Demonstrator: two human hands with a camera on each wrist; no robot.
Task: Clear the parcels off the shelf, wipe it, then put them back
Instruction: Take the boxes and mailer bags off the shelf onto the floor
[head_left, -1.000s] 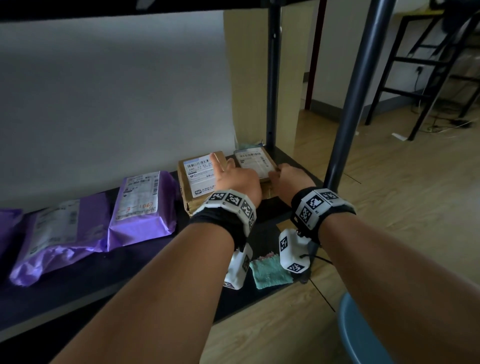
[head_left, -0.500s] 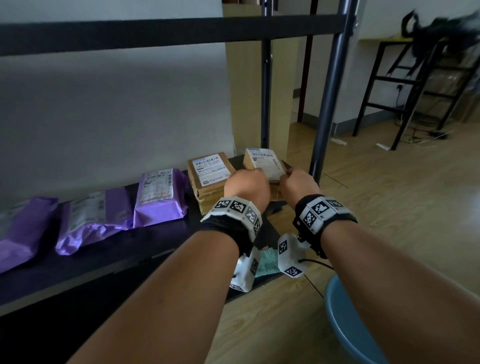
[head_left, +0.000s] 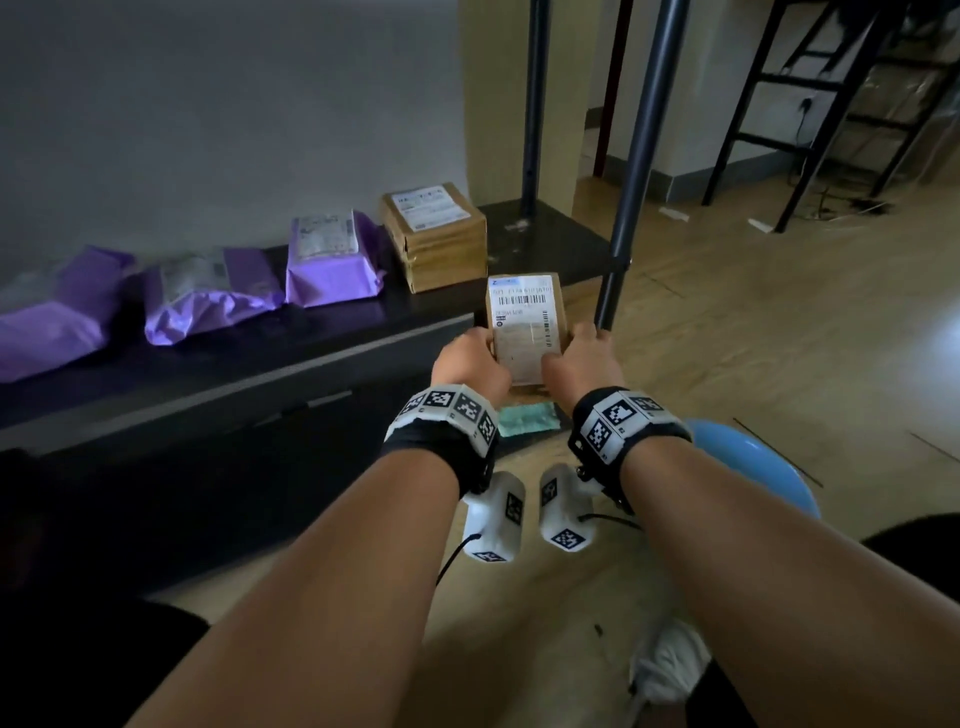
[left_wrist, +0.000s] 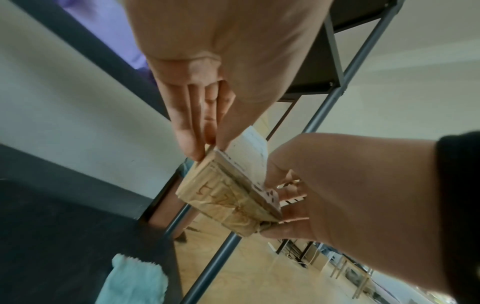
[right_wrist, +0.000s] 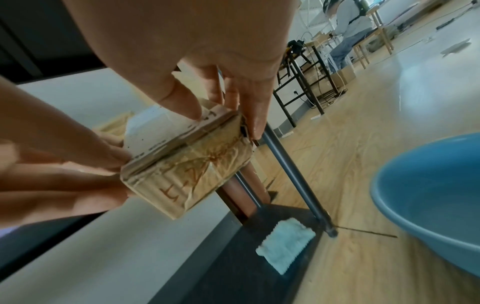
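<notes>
A small cardboard parcel (head_left: 525, 327) with a white label is off the shelf, held between both hands in front of the shelf's front edge. My left hand (head_left: 471, 361) pinches its left side, fingers (left_wrist: 191, 131) below and thumb on the label. My right hand (head_left: 581, 358) grips its right side, thumb (right_wrist: 179, 98) on top. The parcel's taped end (right_wrist: 192, 170) faces the wrist cameras. On the dark shelf (head_left: 550, 236) stay a bigger cardboard box (head_left: 436, 236) and three purple bags (head_left: 332, 260).
A green cloth (head_left: 527, 420) lies on the lower board under the hands. A blue basin (head_left: 758, 467) stands on the wooden floor at the right. The shelf's front post (head_left: 631, 171) rises just right of the parcel. A person (right_wrist: 348, 30) sits far off.
Both hands have lifted the small parcel from the shelf's right end and drawn it toward me, past the front edge. That end of the shelf is now bare.
</notes>
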